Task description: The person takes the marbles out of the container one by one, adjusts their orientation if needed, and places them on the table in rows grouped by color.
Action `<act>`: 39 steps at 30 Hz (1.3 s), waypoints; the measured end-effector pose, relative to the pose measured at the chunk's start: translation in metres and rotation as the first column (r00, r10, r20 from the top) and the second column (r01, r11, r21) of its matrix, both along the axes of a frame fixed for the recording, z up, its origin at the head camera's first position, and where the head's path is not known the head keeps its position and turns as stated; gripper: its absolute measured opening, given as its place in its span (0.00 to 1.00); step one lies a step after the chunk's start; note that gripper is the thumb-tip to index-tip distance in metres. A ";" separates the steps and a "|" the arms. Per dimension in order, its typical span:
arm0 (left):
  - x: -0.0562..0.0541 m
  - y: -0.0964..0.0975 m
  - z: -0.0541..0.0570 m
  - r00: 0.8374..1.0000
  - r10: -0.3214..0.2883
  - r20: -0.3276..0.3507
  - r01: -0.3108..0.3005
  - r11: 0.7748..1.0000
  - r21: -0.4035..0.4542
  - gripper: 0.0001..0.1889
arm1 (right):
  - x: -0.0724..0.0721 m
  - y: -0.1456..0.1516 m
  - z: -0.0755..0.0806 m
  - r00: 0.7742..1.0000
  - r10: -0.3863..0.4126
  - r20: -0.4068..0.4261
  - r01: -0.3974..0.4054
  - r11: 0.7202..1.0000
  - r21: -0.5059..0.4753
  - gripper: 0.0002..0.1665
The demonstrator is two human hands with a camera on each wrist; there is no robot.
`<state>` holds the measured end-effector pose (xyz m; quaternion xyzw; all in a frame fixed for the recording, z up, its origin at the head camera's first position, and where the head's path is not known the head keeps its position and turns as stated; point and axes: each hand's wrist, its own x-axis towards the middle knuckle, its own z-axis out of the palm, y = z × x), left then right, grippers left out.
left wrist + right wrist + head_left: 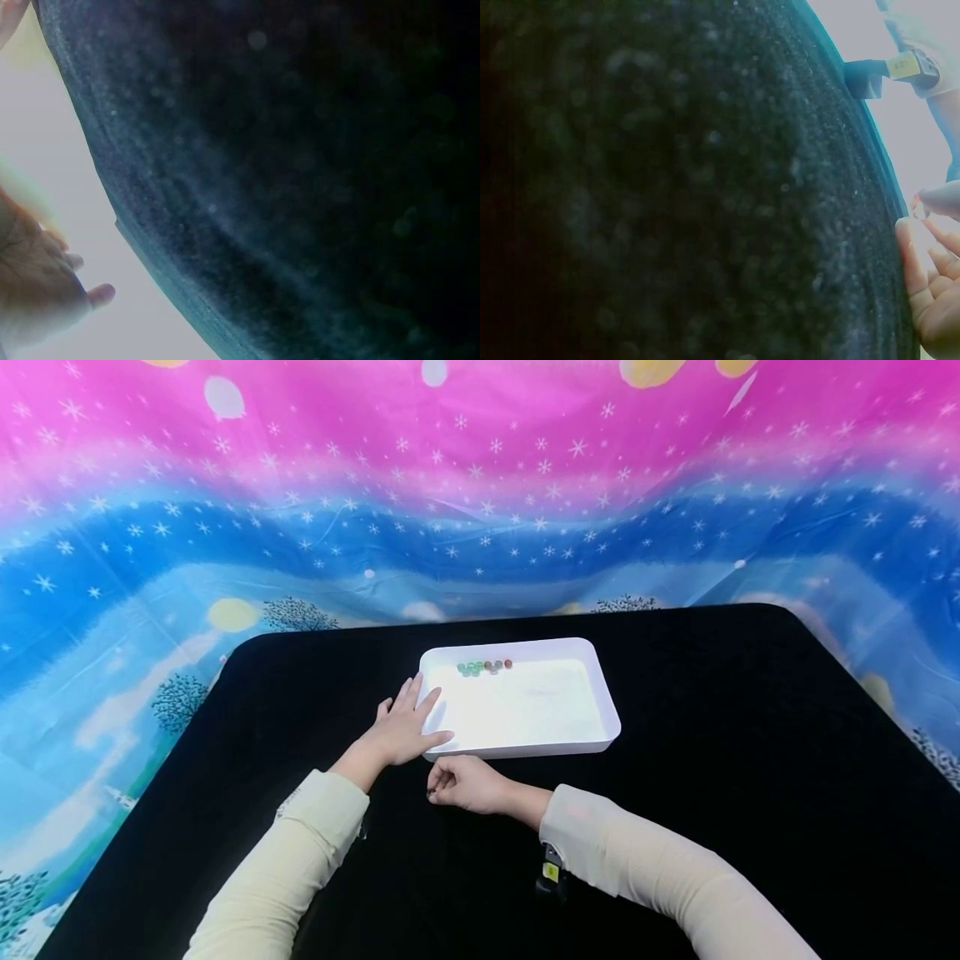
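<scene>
A white rectangular tray lies on the black table, with a row of small green and reddish-brown glass marbles along its far side. With fingers spread, my left hand rests at the tray's left edge, the thumb reaching over the near left corner. Just in front of that corner, my right hand pinches a small marble between thumb and fingertips; most of it is hidden. In the right wrist view the curled fingers appear at the right edge.
Black cloth covers the table around the tray. Behind it hangs a pink and blue curtain with snowflakes and trees. A dark wrist device with a yellow label hangs beneath the right cuff.
</scene>
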<state>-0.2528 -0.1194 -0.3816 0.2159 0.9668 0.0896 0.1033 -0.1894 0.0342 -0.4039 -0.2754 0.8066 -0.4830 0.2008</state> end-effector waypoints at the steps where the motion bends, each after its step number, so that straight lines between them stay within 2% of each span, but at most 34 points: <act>1: 0.000 0.000 0.000 1.000 0.003 0.001 -0.003 1.000 0.000 0.41 | 0.000 0.000 0.000 1.000 0.001 -0.004 -0.001 1.000 0.004 0.03; 17: -0.002 -0.002 -0.002 1.000 0.000 -0.005 0.000 1.000 -0.002 0.42 | 0.000 -0.003 0.001 0.998 0.009 -0.062 -0.005 0.998 0.065 0.03; 31: 0.000 0.000 0.001 1.000 -0.002 -0.001 0.002 1.000 -0.004 0.41 | -0.001 -0.005 -0.001 0.988 0.035 -0.149 -0.013 0.989 0.147 0.04; 39: 0.002 0.000 0.002 1.000 0.000 -0.001 0.000 1.000 -0.008 0.41 | -0.002 -0.005 -0.002 0.983 0.042 -0.179 -0.013 0.987 0.162 0.04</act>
